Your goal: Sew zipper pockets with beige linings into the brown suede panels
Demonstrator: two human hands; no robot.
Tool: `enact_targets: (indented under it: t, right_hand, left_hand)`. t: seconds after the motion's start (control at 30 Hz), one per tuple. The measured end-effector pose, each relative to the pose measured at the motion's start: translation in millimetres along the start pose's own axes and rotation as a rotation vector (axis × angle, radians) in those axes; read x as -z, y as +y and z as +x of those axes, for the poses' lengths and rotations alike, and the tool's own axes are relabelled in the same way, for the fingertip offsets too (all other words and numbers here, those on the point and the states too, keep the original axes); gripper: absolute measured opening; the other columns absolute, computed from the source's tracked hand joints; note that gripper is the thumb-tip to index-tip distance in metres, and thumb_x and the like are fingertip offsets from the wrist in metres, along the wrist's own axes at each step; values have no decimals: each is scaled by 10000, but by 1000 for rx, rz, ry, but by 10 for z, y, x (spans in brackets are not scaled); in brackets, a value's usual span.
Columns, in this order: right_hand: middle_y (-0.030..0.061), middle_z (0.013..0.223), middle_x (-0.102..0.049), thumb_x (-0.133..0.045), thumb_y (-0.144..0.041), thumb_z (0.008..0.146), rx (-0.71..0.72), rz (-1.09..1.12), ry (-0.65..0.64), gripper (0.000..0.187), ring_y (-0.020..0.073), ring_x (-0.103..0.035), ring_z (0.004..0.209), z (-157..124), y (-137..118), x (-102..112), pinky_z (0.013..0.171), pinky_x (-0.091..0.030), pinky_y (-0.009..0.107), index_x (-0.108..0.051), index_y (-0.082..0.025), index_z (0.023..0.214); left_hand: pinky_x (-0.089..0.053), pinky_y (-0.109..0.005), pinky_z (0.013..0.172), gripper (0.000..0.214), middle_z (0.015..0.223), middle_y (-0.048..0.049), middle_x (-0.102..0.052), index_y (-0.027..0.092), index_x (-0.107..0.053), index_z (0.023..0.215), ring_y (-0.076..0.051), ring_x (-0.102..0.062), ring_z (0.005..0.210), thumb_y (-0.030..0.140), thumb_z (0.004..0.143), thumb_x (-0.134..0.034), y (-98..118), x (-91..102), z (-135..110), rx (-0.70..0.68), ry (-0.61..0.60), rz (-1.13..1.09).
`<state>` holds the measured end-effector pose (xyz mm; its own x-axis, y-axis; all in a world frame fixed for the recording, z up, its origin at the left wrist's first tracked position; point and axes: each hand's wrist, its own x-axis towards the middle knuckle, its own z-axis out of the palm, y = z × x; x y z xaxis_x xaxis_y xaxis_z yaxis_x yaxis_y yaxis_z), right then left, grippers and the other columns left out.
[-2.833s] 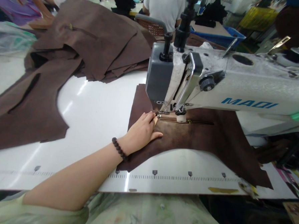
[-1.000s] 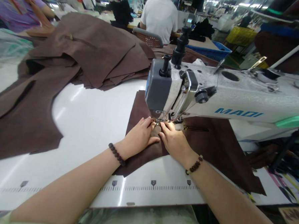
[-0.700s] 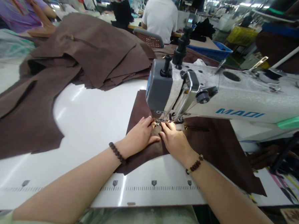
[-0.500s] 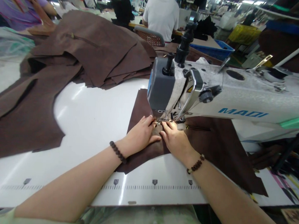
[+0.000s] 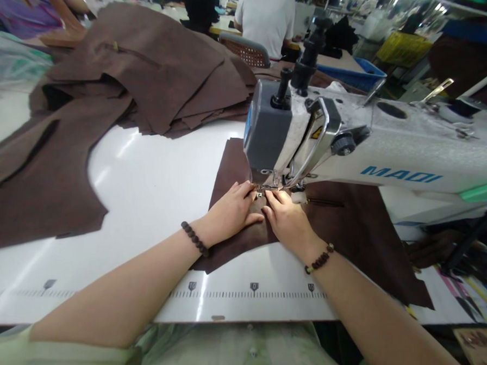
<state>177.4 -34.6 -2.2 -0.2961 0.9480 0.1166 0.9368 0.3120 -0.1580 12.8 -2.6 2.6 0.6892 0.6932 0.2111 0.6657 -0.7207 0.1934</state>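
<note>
My left hand (image 5: 236, 209) lies with fingers stretched on a dark brown fabric panel (image 5: 359, 232), just left of the needle area of a sewing machine (image 5: 268, 132). On the other side of that spot, my right hand (image 5: 290, 220) rests on the same panel with its fingers extended. Both hands are open and press the cloth down. A small metal piece (image 5: 260, 194) shows between the fingertips. To the right, a dark slit with what looks like a zipper (image 5: 326, 202) runs along the panel. The machine head partly hides the stitching point.
Stacked brown fabric pieces (image 5: 159, 74) cover the back left of the white table (image 5: 145, 188). A scale (image 5: 229, 294) runs along the front edge. Scissors (image 5: 466, 303) lie at the right. Beyond are a blue crate (image 5: 365, 77) and a person in a white shirt (image 5: 264, 20).
The camera view has shifted slightly, so the table appears higher and the machine head farther right. Both hands stay on the panel by the needle area, with little visible movement of the cloth.
</note>
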Motion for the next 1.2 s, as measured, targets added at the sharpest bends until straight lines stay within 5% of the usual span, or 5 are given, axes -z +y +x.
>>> enact_targets:
  t: [0.37, 0.53, 0.67, 0.87, 1.2]
  right_hand:
    - [180, 1307, -454, -400, -379, 909, -88, -92, 0, 429, 304, -432, 1180, -40, 57, 113, 1019, -216, 579, -477, -131, 1249]
    - [193, 1239, -516, -469, -278, 874, -5, -87, -363, 406, 290, -535, 1079, -163, 134, 599, 875, -437, 417, -476, -85, 1231]
    - [100, 1095, -631, -469, -208, 863, 235, 40, -606, 297, 212, -614, 956, -181, 151, 888, 842, -459, 309, -586, -172, 1133]
    - [102, 1385, -400, -375, -169, 894, 223, 55, -221, 403, 215, -369, 1276, -279, 169, 427, 1049, -282, 489, -449, -157, 1290]
    - [85, 1419, -349, -335, -195, 914, -50, 21, -114, 425, 231, -338, 1289, -463, -236, 138, 1043, -287, 518, -396, -150, 1333]
  left_hand:
    - [-329, -440, 1021, 535, 1171, -202, -519, -5, -527, 1141, -288, -467, 1139, 438, 842, -545, -74, -47, 8, -36, -32, 69]
    - [-308, -532, 1011, 347, 1260, -164, -496, 70, -531, 1164, -301, -442, 1185, 296, 904, -486, -124, 53, -64, -51, -73, 75]
    - [-418, -382, 972, 253, 1218, -101, -539, 128, -579, 1103, -216, -542, 1081, 235, 922, -437, -92, 145, -151, -101, -71, 5]
    - [-462, -325, 937, 321, 1241, -143, -509, 79, -543, 1154, -217, -545, 1084, 264, 934, -399, 5, 32, -265, -129, -1, -63]
    - [-349, -432, 1045, 364, 1293, -165, -448, 83, -458, 1230, -244, -438, 1209, 285, 932, -399, 49, -20, -287, -155, -29, -80]
